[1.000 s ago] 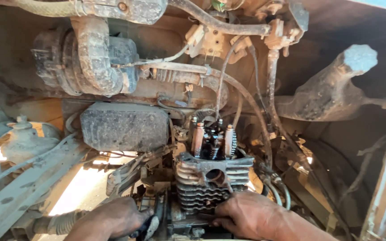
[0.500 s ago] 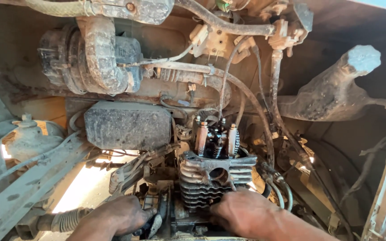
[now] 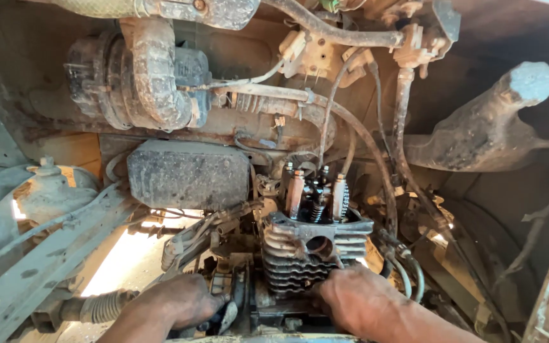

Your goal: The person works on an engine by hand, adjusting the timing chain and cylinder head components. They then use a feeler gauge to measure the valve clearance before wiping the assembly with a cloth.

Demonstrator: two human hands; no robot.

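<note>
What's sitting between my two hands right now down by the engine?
In the head view, the lower part of the finned cylinder head and a grimy bracket beside it lie between the left hand and the right hand.

Finned cylinder head: dark grey metal with parallel horizontal ribs, coated in tan dust. Valve springs: black, flanked by copper-brown posts. Rectangular box: dull black, mottled with pale dust. Corrugated hose: grey-brown. Cables: pale grey-green. Both hands: smeared with dark grease.
</note>
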